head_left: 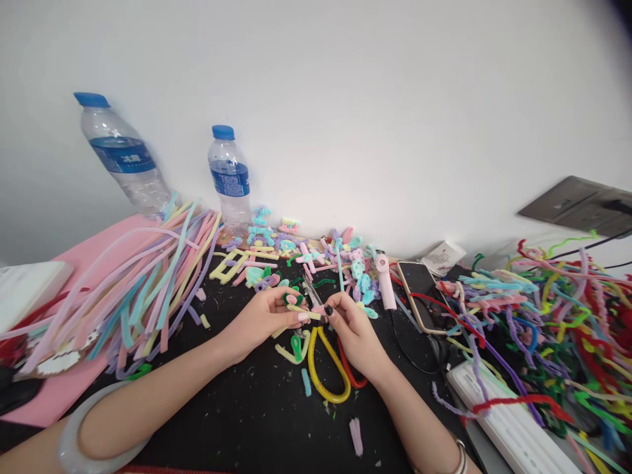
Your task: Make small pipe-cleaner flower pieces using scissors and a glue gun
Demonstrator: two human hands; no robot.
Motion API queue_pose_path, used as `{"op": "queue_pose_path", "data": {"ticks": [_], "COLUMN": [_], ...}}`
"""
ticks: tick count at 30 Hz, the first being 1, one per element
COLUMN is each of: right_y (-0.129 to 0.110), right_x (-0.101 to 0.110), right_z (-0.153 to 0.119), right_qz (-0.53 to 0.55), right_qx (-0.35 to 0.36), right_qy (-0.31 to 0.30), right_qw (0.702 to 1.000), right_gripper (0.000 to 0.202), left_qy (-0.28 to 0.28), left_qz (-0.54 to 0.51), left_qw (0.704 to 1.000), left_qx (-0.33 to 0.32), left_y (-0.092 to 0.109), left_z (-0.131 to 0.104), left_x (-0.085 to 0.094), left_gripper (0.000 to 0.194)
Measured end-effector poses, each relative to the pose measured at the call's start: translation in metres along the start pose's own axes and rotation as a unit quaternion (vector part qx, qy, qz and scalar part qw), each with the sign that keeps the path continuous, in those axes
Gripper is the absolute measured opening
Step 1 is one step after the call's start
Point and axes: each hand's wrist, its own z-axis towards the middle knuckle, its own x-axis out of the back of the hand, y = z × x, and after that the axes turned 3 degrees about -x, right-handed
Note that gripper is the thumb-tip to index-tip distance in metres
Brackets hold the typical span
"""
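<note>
My left hand [264,320] is closed in a pinch on a pale yellow pipe cleaner [315,316], just left of the mat's middle. Its other end runs to my right hand [354,334], whose thumb and finger are pressed together on it. A pink bit shows close to the right fingertips. Scissors [330,392] with one yellow and one red handle lie below the hands, their blades pointing to the wall and partly hidden. A bent pale yellow and green pipe cleaner piece [296,349] rests left of the yellow handle.
Pastel pipe cleaners [162,283] are heaped at left, before two water bottles [230,178]. Several twisted shapes line the wall. A pink handheld device [385,283], a phone [419,296], a white power strip [508,421] and a tangled colourful pile [582,342] are at right.
</note>
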Motion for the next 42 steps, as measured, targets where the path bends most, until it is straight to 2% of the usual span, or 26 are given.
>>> {"op": "queue_pose_path", "data": {"ticks": [8, 14, 19, 27, 36, 42], "right_y": [-0.0036, -0.0040, -0.0058, -0.0071, -0.0071, -0.0054], "right_x": [0.0023, 0.0036, 0.0046, 0.0017, -0.0001, 0.0005], "right_z": [-0.0009, -0.0008, -0.0003, -0.0012, -0.0020, -0.0016], "right_qz": [-0.066, -0.046, -0.038, -0.104, -0.116, -0.121], "right_qx": [0.022, 0.014, 0.026, 0.045, 0.042, 0.044], "right_qy": [-0.018, -0.048, -0.048, -0.061, -0.044, -0.056], "right_qw": [0.997, 0.998, 0.998, 0.992, 0.991, 0.990], "right_gripper": [0.010, 0.011, 0.022, 0.018, 0.019, 0.019], "left_qy": [-0.019, -0.018, -0.003, -0.005, -0.015, -0.018], "left_qz": [0.009, 0.025, 0.022, 0.043, 0.013, 0.028], "left_qw": [1.000, 1.000, 1.000, 0.999, 1.000, 0.999], "left_qx": [-0.005, 0.007, 0.006, 0.017, 0.006, 0.012], "left_y": [-0.0028, 0.0000, -0.0011, 0.0027, -0.0029, -0.0018], "left_z": [-0.0008, -0.0009, -0.0007, -0.0030, -0.0019, -0.0017], "left_x": [0.0009, -0.0010, -0.0017, -0.0026, -0.0031, -0.0023], "left_gripper": [0.028, 0.025, 0.025, 0.025, 0.028, 0.028]}}
